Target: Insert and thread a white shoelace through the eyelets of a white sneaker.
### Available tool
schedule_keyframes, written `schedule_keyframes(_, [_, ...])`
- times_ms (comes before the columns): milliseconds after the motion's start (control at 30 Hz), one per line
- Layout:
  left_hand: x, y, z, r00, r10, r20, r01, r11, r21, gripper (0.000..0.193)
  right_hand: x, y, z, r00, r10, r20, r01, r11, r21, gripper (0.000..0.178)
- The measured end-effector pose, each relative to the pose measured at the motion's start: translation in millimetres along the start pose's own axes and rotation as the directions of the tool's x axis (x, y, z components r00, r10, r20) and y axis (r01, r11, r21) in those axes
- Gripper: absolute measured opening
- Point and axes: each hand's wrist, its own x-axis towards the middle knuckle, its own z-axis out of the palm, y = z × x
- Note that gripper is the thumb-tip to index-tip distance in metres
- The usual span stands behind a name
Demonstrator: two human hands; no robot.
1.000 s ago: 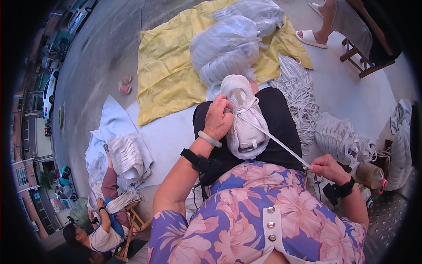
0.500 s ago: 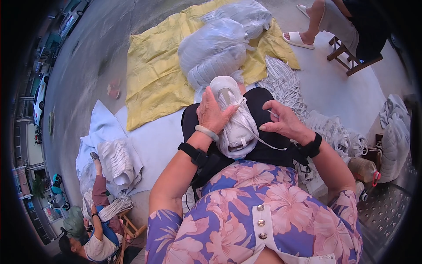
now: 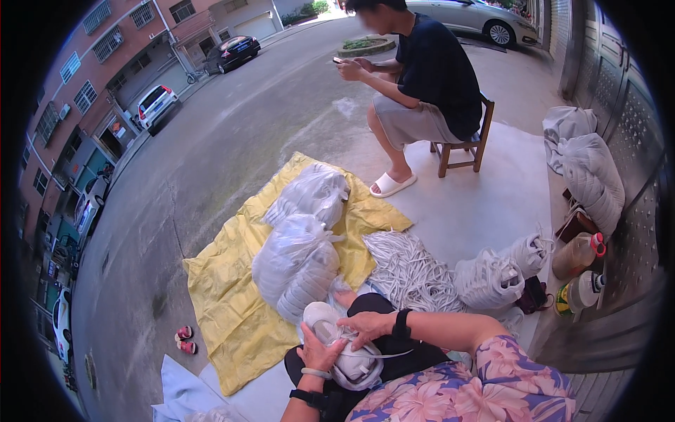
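A white mesh sneaker [image 3: 354, 367] rests on my lap, its toe pointing away from me. My left hand [image 3: 320, 350] is wrapped round the shoe's left side, thumb across the upper. From the right, my right hand [image 3: 371, 326] reaches over the lacing, its fingers closed at the eyelets on a shoelace whose pinched part is mostly hidden. A loose white lace end [image 3: 397, 355] trails off the shoe's right side. Both hands are close together, the left thumb near the right fingers.
Bagged white shoe parts [image 3: 295, 264] lie on a yellow sheet [image 3: 225, 295]. Right of it are a pile of white laces [image 3: 411, 271], bundled white shoes [image 3: 489, 281] and bottles [image 3: 576, 254]. A person [image 3: 439, 77] sits ahead on a wooden chair [image 3: 478, 144], holding a phone.
My view has tilted up, showing the street and the whole seated person. My right hand, earlier apart from the sneaker with a lace end, now rests on its lacing. The left hand still holds the shoe.
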Motion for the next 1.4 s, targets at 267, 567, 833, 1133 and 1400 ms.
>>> schedule_keyframes(267, [2.8,0.6,0.8,0.995,0.07,-0.074,-0.067,0.997,0.049,0.119,-2.2,-18.9,16.7,0.97,-0.076,-0.232,-0.006,0.943,-0.334,0.036])
schedule_keyframes(567, [-3.7,5.5,11.7,0.983,0.077,-0.165,-0.078,0.997,0.004,0.113,4.6,-6.8,44.3,0.894,-0.165,-0.417,-0.017,0.917,-0.399,0.015])
schedule_keyframes(833, [-10.2,-19.0,7.1,0.934,0.282,-0.219,-0.263,0.958,0.112,0.104,6.9,-25.4,52.0,0.9,-0.262,-0.35,0.059,0.866,-0.497,0.016])
schedule_keyframes(1133, [-7.4,-36.4,4.3,0.876,0.422,-0.233,-0.383,0.903,0.194,0.101,9.7,-32.5,61.7,0.845,-0.235,-0.481,0.036,0.921,-0.387,0.017])
schedule_keyframes(1400, [-7.2,-27.3,5.4,0.901,0.403,-0.161,-0.378,0.911,0.167,0.1,0.2,-29.7,60.9,0.878,-0.204,-0.433,0.013,0.914,-0.405,0.014])
